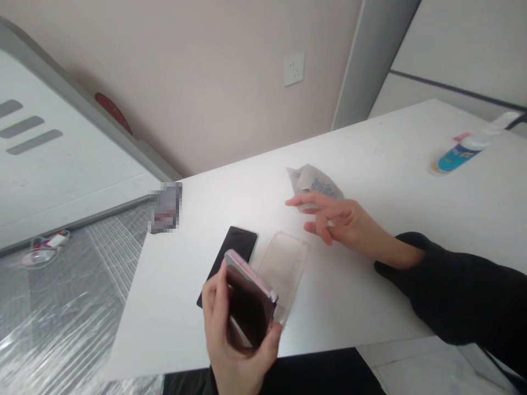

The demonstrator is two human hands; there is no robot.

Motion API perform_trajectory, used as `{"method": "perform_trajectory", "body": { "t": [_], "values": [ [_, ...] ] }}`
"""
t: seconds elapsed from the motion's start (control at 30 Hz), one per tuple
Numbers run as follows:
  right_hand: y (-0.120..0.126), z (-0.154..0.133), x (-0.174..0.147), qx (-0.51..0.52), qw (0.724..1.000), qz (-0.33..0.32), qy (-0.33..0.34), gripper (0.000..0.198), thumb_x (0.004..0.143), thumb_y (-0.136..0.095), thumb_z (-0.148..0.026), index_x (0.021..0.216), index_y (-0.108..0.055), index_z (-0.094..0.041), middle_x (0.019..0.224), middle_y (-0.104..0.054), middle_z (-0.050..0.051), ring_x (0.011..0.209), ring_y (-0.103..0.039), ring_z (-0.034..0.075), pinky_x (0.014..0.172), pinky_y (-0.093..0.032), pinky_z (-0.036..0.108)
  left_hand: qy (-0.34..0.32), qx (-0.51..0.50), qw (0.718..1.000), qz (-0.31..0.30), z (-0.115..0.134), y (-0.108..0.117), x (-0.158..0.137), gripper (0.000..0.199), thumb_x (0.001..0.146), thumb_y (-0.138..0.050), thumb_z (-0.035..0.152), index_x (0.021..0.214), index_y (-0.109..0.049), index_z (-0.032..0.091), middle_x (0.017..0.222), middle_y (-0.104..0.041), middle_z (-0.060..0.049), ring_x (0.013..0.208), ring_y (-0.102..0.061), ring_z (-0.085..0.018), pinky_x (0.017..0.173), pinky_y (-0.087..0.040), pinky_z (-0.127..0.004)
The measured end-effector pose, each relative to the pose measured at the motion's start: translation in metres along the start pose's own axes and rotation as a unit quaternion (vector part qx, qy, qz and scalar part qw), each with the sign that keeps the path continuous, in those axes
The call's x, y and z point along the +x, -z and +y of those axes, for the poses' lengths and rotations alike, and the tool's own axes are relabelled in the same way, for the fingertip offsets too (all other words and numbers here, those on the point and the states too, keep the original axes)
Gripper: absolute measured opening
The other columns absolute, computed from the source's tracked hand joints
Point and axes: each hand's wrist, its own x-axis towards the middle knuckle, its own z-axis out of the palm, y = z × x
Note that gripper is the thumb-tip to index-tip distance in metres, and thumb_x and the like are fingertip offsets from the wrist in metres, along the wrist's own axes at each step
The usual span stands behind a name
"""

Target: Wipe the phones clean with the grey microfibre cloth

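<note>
My left hand (233, 334) is closed around a smartphone (255, 302) with a pinkish edge, held tilted above the table's near side. Under and behind it lies a second, black phone (239, 244), flat on the table and partly covered by my hand. A clear phone case (284, 263) rests just right of the held phone, its lower end partly hidden. My right hand (333, 216) hovers over the table with fingers apart and nothing in them. Right behind those fingers sits a crumpled whitish packet (315, 181) with blue print.
On the white table (370, 296), a pump bottle (459, 156) with a blue label stands at the far right, a small pink item (462, 136) beside it. A blurred-out object (167, 208) lies at the left edge. A wall with a socket (293, 69) rises behind.
</note>
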Motion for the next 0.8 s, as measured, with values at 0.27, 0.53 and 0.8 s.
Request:
{"method": "perform_trajectory", "body": {
  "t": [0.27,0.53,0.8],
  "values": [
    [0.034,0.019,0.012,-0.174,0.981,0.077,0.023,0.024,0.096,-0.055,-0.028,0.1,-0.078,-0.029,0.136,-0.07,0.005,0.13,-0.059,0.029,0.117,-0.038,0.055,-0.103,0.061,0.987,-0.103,0.001,-0.008,0.005,0.074,0.092,-0.07,0.031,0.157,-0.038,0.023,0.122,-0.056,-0.011,0.11,-0.063,-0.024,0.091,-0.059,-0.036],
    [0.053,0.054,0.024,-0.379,0.914,0.145,-0.007,0.031,0.082,-0.073,-0.043,0.104,-0.078,-0.022,0.128,-0.073,0.012,0.122,-0.065,0.038,0.109,-0.046,0.062,-0.131,0.141,0.97,-0.148,-0.004,-0.015,0.003,0.063,0.09,-0.073,0.032,0.146,-0.049,0.018,0.128,-0.063,-0.014,0.116,-0.057,-0.032,0.095,-0.056,-0.048],
    [0.048,0.034,0.023,-0.121,0.962,0.241,-0.048,0.029,0.091,-0.066,-0.053,0.087,-0.071,-0.025,0.111,-0.079,0.01,0.108,-0.075,0.03,0.1,-0.057,0.052,-0.109,0.151,0.967,-0.173,0.004,-0.009,0.004,0.089,0.073,-0.09,0.038,0.148,-0.046,0.017,0.14,-0.058,-0.018,0.121,-0.056,-0.038,0.095,-0.055,-0.054]
  ]
}}
